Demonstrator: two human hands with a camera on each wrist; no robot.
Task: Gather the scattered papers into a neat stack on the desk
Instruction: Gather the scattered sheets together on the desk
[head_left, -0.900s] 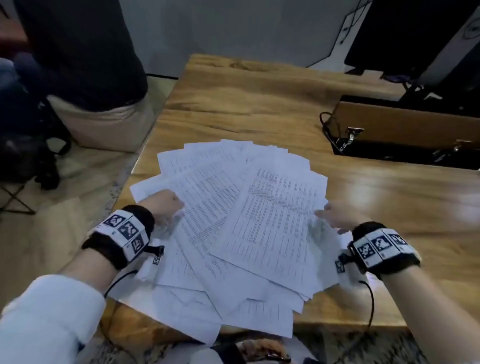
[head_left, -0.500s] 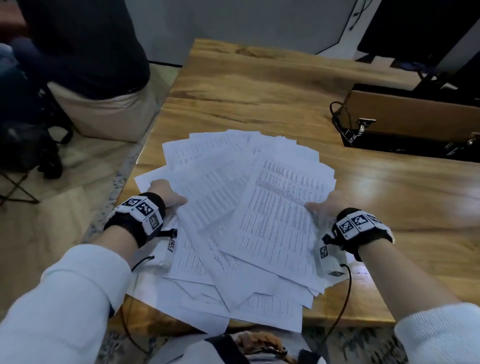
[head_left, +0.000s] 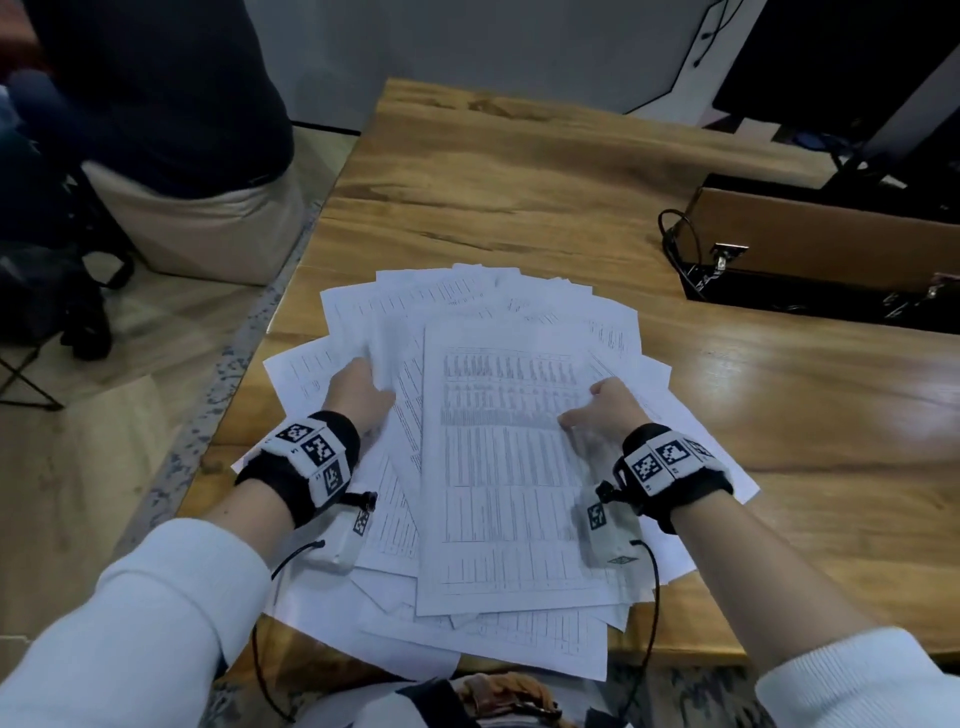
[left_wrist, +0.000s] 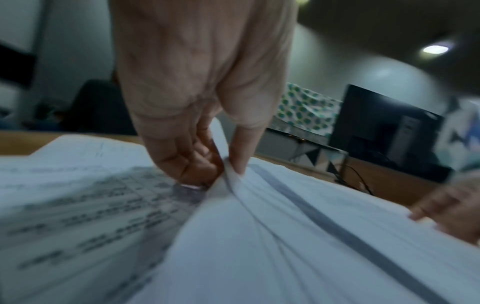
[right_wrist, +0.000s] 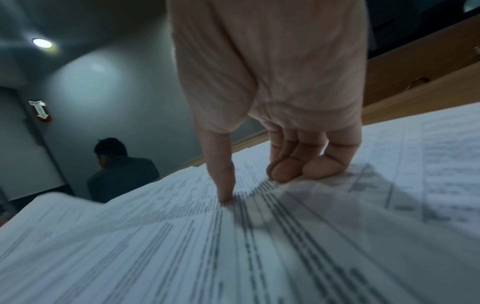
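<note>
From the head view, the papers (head_left: 511, 467) lie fanned across the near edge of the wooden desk (head_left: 519, 171), several lower sheets hanging past the edge at 6 o'clock. Those could slide to the floor if the inward squeeze drags them. The left hand (head_left: 358, 395) sits at 9 o'clock of the fan, its fingers hidden under lifted sheets; the right hand (head_left: 602, 410) sits at 3 o'clock, knuckles up. A brown case (head_left: 826, 244) lies well apart at 2 o'clock.

In the left wrist view, the left hand (left_wrist: 202, 86) pinches a bundle of sheet edges between thumb and curled fingers (the paper already ripples there, so a harder pull could crease it).

In the right wrist view, the right hand (right_wrist: 272, 82) presses down on the top printed sheet with its thumb tip and curled fingertips, gripping nothing; sheets may skew under that pressure.
</note>
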